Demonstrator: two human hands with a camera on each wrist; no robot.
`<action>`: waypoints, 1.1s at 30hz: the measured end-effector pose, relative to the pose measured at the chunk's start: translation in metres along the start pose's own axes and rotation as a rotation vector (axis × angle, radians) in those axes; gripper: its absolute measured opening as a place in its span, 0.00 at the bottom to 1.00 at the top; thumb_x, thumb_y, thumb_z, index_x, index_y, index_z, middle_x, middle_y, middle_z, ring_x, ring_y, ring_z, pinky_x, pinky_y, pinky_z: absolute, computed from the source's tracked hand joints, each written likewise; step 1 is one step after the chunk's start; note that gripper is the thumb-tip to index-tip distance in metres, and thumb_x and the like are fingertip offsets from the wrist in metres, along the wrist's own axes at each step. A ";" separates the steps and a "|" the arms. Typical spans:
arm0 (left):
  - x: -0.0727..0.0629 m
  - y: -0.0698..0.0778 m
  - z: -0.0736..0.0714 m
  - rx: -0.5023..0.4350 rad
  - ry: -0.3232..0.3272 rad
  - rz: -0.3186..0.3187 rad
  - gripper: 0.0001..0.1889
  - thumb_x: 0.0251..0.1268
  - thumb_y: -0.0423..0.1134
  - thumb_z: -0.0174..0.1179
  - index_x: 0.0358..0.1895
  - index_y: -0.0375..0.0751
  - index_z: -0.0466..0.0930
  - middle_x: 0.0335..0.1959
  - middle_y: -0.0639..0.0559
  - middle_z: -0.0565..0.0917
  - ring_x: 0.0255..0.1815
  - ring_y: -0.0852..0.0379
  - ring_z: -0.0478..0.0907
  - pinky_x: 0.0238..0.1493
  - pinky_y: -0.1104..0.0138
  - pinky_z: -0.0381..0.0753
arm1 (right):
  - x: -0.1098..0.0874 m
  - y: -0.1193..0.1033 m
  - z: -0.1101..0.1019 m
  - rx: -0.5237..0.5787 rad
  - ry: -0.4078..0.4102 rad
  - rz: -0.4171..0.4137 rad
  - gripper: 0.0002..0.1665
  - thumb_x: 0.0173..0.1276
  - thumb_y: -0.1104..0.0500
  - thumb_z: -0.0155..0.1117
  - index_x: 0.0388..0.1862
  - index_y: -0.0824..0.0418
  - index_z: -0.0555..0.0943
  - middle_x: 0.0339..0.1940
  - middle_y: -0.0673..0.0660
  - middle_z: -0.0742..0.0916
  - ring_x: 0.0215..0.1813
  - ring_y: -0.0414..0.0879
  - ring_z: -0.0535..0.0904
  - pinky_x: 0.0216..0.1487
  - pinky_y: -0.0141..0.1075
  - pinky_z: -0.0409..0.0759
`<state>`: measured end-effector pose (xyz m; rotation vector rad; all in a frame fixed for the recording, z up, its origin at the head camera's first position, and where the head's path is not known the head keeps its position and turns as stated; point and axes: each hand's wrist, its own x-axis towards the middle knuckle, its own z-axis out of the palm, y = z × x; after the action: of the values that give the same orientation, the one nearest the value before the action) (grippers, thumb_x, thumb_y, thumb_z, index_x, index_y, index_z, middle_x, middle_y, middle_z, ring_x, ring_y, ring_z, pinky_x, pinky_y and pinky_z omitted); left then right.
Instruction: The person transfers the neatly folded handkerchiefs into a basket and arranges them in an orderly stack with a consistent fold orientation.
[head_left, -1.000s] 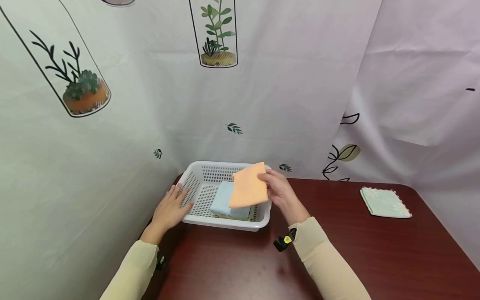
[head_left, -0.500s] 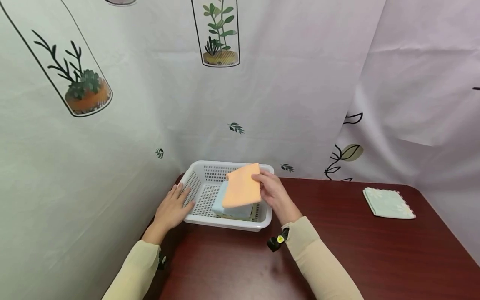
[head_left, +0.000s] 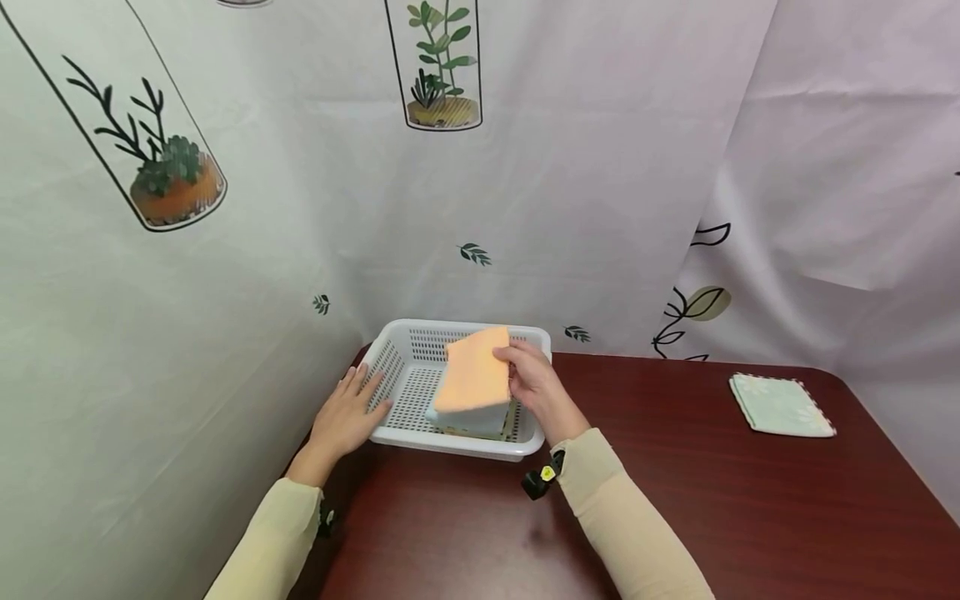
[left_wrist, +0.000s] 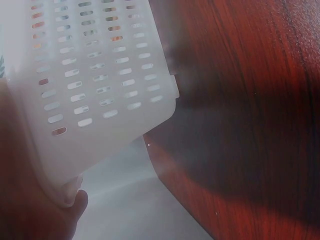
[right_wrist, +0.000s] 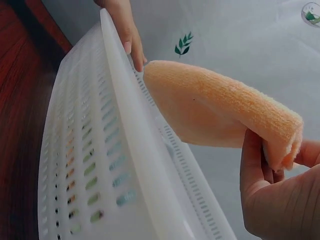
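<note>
My right hand (head_left: pixel 534 385) pinches a folded orange towel (head_left: pixel 474 371) by its right edge and holds it tilted over the white plastic basket (head_left: pixel 450 448). In the right wrist view the towel (right_wrist: pixel 220 102) shows a fluffy pile, its folded layers caught between thumb and fingers. Beneath it in the basket lies a folded light blue cloth (head_left: pixel 480 419), mostly covered by the towel in the head view, on top of a patterned cloth. My left hand (head_left: pixel 343 421) rests on the basket's left rim with its fingers spread and straight.
A folded pale green cloth (head_left: pixel 782 406) with a patterned edge lies at the right of the dark red wooden table (head_left: pixel 675 467). Printed curtains (head_left: pixel 585 208) stand close behind and to the left of the basket.
My right hand has moved left with the orange towel, which now covers more of the light blue cloth. My left hand stays on the basket rim.
</note>
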<state>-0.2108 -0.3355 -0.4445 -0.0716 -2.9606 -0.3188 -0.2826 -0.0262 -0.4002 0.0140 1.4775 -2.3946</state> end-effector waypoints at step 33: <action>0.000 0.001 0.001 0.015 -0.010 -0.023 0.36 0.76 0.55 0.50 0.78 0.37 0.59 0.81 0.33 0.51 0.82 0.33 0.43 0.79 0.42 0.48 | 0.009 0.013 0.005 -0.151 0.088 0.122 0.27 0.71 0.66 0.60 0.69 0.67 0.73 0.61 0.65 0.83 0.58 0.54 0.83 0.61 0.48 0.81</action>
<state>-0.2111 -0.3340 -0.4447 -0.0379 -2.9749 -0.2994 -0.2866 -0.0381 -0.4110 0.1706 1.6438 -2.2071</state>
